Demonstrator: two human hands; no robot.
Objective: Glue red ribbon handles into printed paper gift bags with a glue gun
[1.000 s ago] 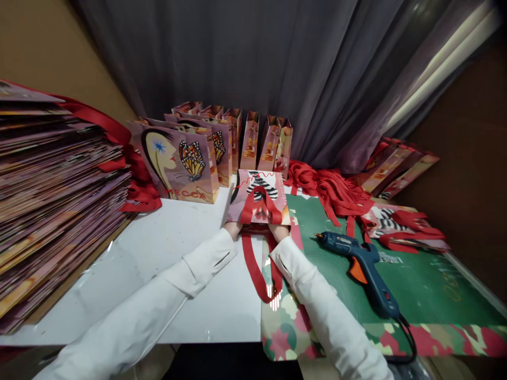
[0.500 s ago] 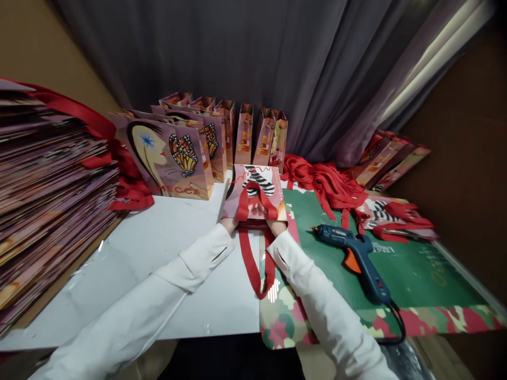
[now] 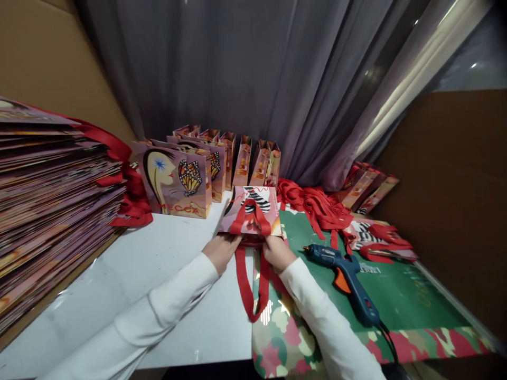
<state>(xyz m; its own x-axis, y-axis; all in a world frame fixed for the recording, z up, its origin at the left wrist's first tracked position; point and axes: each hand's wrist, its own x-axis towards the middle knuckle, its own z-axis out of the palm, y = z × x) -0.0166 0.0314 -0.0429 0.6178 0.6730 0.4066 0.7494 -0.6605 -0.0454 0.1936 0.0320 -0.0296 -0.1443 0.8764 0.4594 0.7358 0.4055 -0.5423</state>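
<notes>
A pink paper bag [image 3: 237, 214] with a zebra print and red ribbon handles lies at the middle of the table, its mouth toward me. My left hand [image 3: 222, 252] is closed at the left side of that mouth, with the fingertips tucked in under the upper panel. At the right side of the mouth, my right hand [image 3: 278, 253] is closed on the bag in the same way, its fingertips also hidden. One red ribbon handle [image 3: 246, 295] hangs toward me between my wrists. The other loops over the upper panel.
Finished-looking bags [image 3: 178, 179] stand along the grey curtain. A tall stack of flat bags [image 3: 59, 211] rises at left. Red ribbons [image 3: 317, 206] pile up behind the green mat [image 3: 301, 232]. On the mat lies a blue glue gun [image 3: 346, 279], with a folded zebra bag [image 3: 364, 237] beyond it.
My hands have drawn back partly out of the bag's mouth, so more of both hands shows. The camera view has tilted up and shifted. The bag stays in about the same place.
</notes>
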